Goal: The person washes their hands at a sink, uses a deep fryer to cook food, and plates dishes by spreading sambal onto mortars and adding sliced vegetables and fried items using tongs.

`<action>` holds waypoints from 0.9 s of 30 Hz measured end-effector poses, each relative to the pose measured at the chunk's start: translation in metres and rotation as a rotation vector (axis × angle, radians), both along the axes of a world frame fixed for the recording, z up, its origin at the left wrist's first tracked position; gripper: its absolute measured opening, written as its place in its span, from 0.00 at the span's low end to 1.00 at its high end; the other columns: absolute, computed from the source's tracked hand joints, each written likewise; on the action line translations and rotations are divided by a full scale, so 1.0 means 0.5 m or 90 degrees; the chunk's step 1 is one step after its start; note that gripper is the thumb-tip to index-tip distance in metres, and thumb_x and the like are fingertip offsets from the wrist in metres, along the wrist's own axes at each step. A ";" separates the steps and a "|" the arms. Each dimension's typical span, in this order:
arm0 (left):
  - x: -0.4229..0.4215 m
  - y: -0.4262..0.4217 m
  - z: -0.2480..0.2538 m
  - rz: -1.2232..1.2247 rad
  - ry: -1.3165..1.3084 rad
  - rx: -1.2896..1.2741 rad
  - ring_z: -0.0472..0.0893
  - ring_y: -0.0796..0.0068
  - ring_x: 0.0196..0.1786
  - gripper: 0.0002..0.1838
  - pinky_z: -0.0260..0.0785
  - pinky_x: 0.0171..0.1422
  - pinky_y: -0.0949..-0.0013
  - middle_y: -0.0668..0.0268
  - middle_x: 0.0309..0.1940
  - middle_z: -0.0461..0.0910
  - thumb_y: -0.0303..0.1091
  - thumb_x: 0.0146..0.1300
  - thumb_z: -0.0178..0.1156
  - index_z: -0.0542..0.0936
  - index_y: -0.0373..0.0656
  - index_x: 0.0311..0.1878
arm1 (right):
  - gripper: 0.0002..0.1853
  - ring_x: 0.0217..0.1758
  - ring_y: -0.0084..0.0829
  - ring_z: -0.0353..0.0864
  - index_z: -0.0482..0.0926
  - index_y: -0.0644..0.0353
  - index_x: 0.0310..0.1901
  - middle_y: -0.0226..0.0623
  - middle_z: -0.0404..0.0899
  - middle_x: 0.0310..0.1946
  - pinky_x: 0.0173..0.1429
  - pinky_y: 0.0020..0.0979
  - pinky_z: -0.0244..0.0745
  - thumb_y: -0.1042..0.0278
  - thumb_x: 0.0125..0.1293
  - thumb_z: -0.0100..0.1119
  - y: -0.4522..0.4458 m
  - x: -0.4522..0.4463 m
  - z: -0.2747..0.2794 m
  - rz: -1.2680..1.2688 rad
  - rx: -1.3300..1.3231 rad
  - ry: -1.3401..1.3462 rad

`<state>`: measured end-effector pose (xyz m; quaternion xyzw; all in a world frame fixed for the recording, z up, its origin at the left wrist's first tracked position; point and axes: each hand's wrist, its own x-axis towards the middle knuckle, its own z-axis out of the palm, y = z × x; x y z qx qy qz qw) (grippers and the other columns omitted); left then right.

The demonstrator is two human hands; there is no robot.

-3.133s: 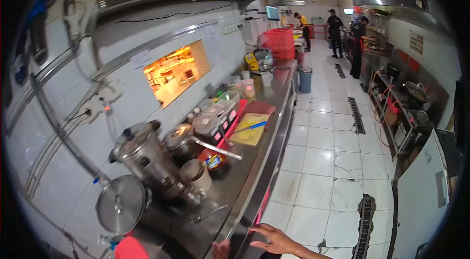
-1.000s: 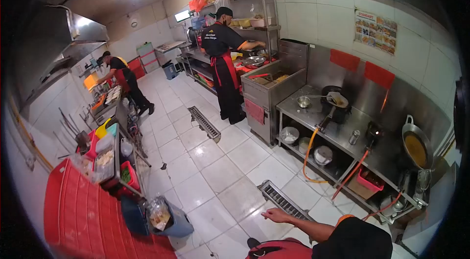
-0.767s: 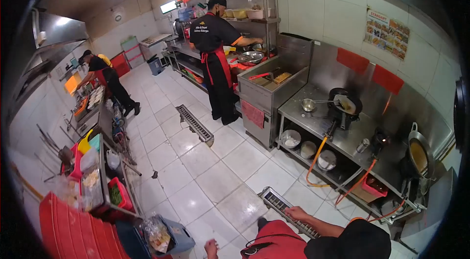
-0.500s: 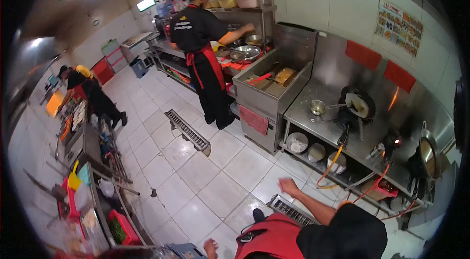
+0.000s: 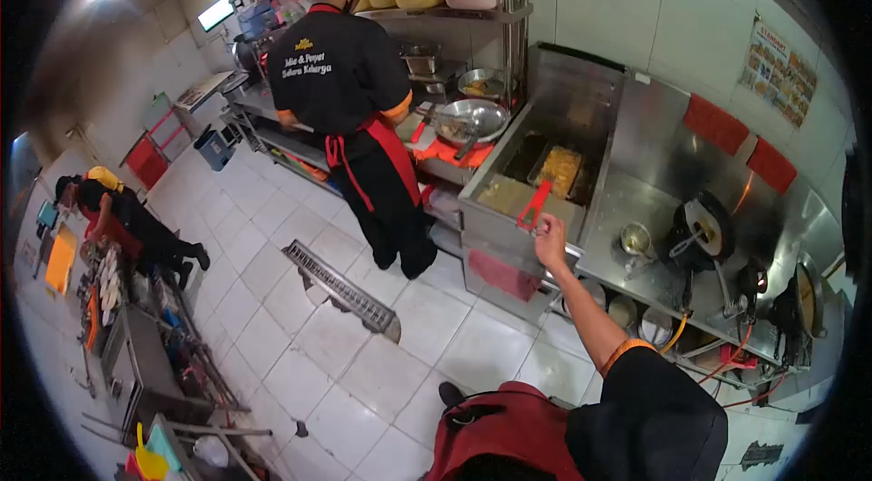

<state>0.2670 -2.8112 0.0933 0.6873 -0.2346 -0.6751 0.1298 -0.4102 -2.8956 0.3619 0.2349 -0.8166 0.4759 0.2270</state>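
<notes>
My right hand (image 5: 550, 243) is at the near edge of a steel fryer (image 5: 595, 109), its fingers curled at the end of a red basket handle (image 5: 536, 203). That handle joins a wire basket holding golden-brown food (image 5: 559, 170), which sits in the fryer's dark oil. My fingertips are small in view, but they look closed on the handle. A red cloth (image 5: 502, 276) hangs on the fryer's front, below and left of my hand. My left hand is out of the picture.
A co-worker (image 5: 341, 72) in a red apron stands left of the fryer, by a steel bowl (image 5: 470, 121). Right of it, a stove counter (image 5: 627, 199) holds a pan (image 5: 708, 225) and a small pot (image 5: 635, 238). A floor drain (image 5: 341, 288) lies ahead; another person (image 5: 136, 218) bends at far left.
My right hand has moved forward and up from above the floor to the red handle. My left hand has left the view. The fryer and the co-worker appear nearer.
</notes>
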 end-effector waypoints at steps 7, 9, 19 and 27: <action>-0.195 -0.625 0.089 -0.048 0.010 -0.251 0.75 0.76 0.22 0.09 0.68 0.23 0.73 0.67 0.23 0.75 0.38 0.64 0.54 0.75 0.43 0.36 | 0.15 0.31 0.34 0.79 0.68 0.64 0.51 0.38 0.76 0.32 0.31 0.36 0.74 0.66 0.68 0.55 -0.099 -0.216 -0.035 0.101 -0.316 -0.674; -0.248 -0.775 0.103 -0.182 -0.053 -0.472 0.75 0.77 0.24 0.08 0.66 0.24 0.74 0.66 0.27 0.77 0.34 0.65 0.53 0.77 0.41 0.32 | 0.09 0.30 0.32 0.77 0.69 0.61 0.46 0.37 0.76 0.31 0.28 0.36 0.74 0.67 0.70 0.51 -0.120 -0.242 -0.049 0.218 -0.536 -0.873; -0.453 -0.912 0.072 -0.335 0.056 -0.155 0.81 0.66 0.28 0.16 0.72 0.27 0.65 0.64 0.34 0.81 0.47 0.63 0.59 0.76 0.48 0.48 | 0.07 0.15 0.18 0.59 0.61 0.48 0.39 0.23 0.59 0.17 0.18 0.24 0.59 0.63 0.73 0.48 -0.156 -0.240 0.028 0.229 -0.603 -0.795; -0.561 -0.947 0.061 -0.506 -0.036 0.013 0.82 0.63 0.32 0.16 0.74 0.29 0.64 0.59 0.38 0.81 0.42 0.64 0.58 0.75 0.44 0.50 | 0.09 0.12 0.19 0.58 0.59 0.52 0.42 0.24 0.61 0.18 0.15 0.25 0.60 0.61 0.73 0.48 -0.153 -0.228 0.023 0.141 -0.506 -0.809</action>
